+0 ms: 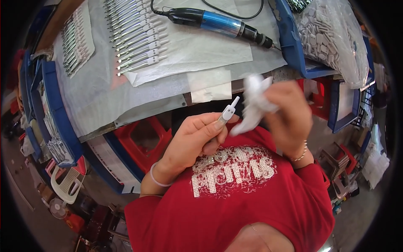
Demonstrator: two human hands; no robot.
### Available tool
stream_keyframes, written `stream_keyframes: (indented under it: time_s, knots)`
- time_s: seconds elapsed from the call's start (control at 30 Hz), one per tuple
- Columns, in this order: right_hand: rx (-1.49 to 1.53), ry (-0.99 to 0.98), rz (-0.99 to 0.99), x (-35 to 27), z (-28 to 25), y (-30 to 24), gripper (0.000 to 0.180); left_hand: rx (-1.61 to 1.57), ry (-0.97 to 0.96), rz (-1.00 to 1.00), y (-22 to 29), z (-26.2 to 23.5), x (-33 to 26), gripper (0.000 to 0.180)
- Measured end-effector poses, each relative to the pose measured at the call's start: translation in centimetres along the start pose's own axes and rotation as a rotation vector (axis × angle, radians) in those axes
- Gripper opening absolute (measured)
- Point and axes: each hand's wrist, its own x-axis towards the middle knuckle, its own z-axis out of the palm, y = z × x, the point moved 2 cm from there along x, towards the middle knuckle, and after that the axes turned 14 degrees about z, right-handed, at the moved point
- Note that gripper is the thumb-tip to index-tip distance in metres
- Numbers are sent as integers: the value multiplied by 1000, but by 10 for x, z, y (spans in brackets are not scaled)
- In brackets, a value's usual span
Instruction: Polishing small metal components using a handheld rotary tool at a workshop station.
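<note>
My left hand (195, 138) pinches a small white plastic part (228, 112) with two dark dots and a narrow tip pointing up and away. The rest of that piece is hidden in my fingers. Beside it, my right hand (289, 113) is closed on a white cloth (254, 101); hand and cloth are blurred by motion. A gap shows between the cloth and the white part. On the bench, a row of slim silver rods with white plastic ends (138, 46) lies on white paper.
A blue and black electric screwdriver (220, 23) with a cord lies across the bench. A blue bin (294, 46) at the far right holds a clear bag of white plastic pieces (321, 40). More rods (75, 42) lie at far left, near a blue tray (61, 105). A red stool (142, 136) stands below.
</note>
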Motion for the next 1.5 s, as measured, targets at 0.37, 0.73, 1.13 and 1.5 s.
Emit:
stream_keyframes:
  time_s: [0.37, 0.73, 1.13, 1.5]
  knots:
    - [-135, -268, 45, 5, 43, -3, 20, 1872, -34, 832, -3, 4, -1, 34]
    - [-234, 132, 239, -20, -69, 43, 30, 863, -107, 392, 11, 7, -3, 24]
    - [-699, 572, 462, -13, -229, 230, 35, -24, -54, -62, 0, 11, 12, 30]
    - [-756, 444, 129, 56, -336, 352, 40, -42, 0, -11, 1, 11, 9, 30]
